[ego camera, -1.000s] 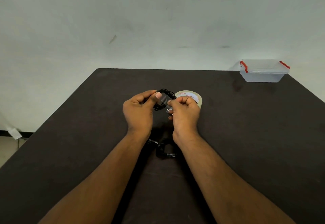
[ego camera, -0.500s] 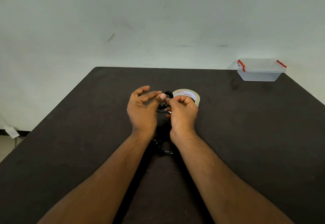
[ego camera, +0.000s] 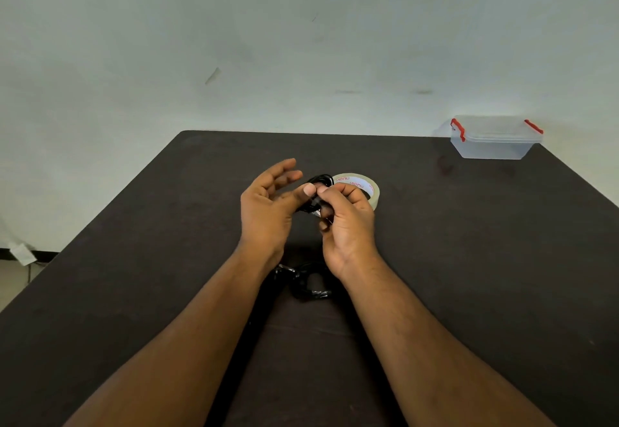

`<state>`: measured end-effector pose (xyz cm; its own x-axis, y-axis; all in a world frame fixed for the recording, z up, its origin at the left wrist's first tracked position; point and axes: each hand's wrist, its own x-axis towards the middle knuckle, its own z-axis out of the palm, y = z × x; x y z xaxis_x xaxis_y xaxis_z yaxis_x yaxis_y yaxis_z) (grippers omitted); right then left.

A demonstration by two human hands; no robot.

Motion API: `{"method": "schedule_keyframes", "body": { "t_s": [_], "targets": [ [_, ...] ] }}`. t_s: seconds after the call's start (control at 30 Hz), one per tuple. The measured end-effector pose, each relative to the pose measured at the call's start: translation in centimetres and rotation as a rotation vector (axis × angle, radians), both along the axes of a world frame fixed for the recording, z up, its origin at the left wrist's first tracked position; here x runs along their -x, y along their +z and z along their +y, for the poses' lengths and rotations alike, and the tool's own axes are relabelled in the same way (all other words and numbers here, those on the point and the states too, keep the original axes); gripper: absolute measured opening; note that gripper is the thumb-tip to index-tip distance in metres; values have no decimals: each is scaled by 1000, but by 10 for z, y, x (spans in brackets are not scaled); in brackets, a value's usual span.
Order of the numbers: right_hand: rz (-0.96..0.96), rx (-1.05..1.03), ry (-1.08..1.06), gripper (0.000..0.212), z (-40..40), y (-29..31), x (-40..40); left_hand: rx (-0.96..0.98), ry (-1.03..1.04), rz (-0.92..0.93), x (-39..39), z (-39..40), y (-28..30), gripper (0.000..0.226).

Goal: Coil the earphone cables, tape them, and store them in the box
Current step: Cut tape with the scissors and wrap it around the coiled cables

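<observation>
A small coil of black earphone cable (ego camera: 320, 181) is held above the middle of the dark table (ego camera: 134, 259). My right hand (ego camera: 348, 222) is shut on it, pinching it between thumb and fingers. My left hand (ego camera: 268, 205) has its fingers spread and only its thumb pressed against the coil. Right behind the hands lies a roll of clear tape (ego camera: 363, 185). Another black cable bundle with shiny tape on it (ego camera: 303, 284) lies on the table between my wrists, partly hidden by them. The clear plastic box with red clips (ego camera: 492, 140) stands at the far right corner, lid on.
A pale wall rises behind the table's far edge. Floor and a scrap of paper (ego camera: 21, 254) show past the left edge.
My left hand's fingers have opened and lifted off the coil, leaving only the thumb on it. My right hand has kept its pinch while the coil turned slightly.
</observation>
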<state>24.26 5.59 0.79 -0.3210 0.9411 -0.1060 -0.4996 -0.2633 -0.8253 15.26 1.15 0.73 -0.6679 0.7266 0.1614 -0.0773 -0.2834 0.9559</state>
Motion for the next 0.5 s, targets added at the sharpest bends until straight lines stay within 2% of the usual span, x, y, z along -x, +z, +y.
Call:
{"method": "schedule_keyframes", "body": {
  "t_s": [0.13, 0.27, 0.4, 0.5],
  "targets": [
    [50, -14, 36, 28, 1, -1, -1, 36, -198, -177, 7, -2, 3, 55],
    [58, -51, 64, 29, 1, -3, -3, 52, -315, -223, 11, -5, 4, 37],
    [12, -71, 54, 26, -2, -3, -3, 29, -181, -133, 9, -6, 5, 26],
    [-42, -69, 18, 24, -3, -2, -3, 49, -44, 31, 6, -5, 3, 19]
  ]
}}
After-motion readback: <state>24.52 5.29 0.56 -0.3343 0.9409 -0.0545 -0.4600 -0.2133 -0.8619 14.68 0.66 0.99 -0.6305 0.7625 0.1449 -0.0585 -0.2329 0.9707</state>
